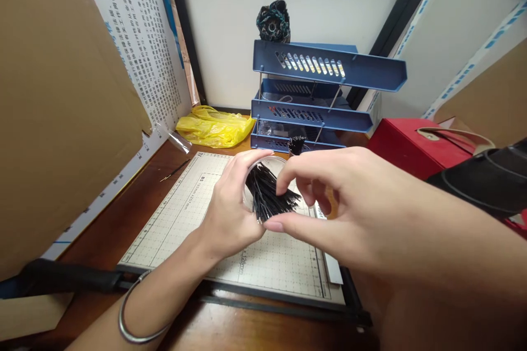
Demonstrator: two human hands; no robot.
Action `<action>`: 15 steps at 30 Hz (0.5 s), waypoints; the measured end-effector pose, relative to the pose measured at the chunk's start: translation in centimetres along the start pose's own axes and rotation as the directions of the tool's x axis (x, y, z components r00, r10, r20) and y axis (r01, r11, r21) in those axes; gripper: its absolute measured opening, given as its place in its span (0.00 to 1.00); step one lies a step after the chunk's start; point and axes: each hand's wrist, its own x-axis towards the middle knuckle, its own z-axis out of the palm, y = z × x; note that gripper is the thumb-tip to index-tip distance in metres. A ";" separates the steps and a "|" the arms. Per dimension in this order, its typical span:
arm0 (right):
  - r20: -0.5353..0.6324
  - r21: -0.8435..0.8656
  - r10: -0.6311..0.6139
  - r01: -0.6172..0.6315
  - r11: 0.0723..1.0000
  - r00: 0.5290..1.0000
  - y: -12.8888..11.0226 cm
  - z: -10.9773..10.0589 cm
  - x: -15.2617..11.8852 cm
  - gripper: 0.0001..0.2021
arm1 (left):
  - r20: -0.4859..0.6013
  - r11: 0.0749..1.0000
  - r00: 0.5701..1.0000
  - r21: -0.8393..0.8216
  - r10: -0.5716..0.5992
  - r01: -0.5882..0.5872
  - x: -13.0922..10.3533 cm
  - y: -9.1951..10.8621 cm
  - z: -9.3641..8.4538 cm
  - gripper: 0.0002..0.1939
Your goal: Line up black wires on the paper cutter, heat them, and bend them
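A round clear container [248, 197] full of thin black strands with pale tips [267, 192] is tilted toward me above the cutting board. My left hand [233, 205] is wrapped round its left side and underside. At the container's mouth, my right hand [319, 192] has its thumb and index finger on either side of the strands, apart from each other. The thumb tip is by the lower strand ends, and the index fingertip touches the bundle. The other right fingers are curled behind and partly hidden.
Under my hands lies a gridded paper cutter board [164, 241] with a black handle [74, 277] at left. Behind are a yellow bag [214, 127], blue trays [329, 68], another black bundle [296, 145], and a red box [405, 142] at right. A thin stick [175, 170] lies left.
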 end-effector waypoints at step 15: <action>-0.059 -0.120 0.012 -0.019 0.993 0.998 -1.1 0.0 -0.1 0.06 | -0.048 0.986 0.997 0.158 0.056 -0.048 0.3 0.2 0.0 0.29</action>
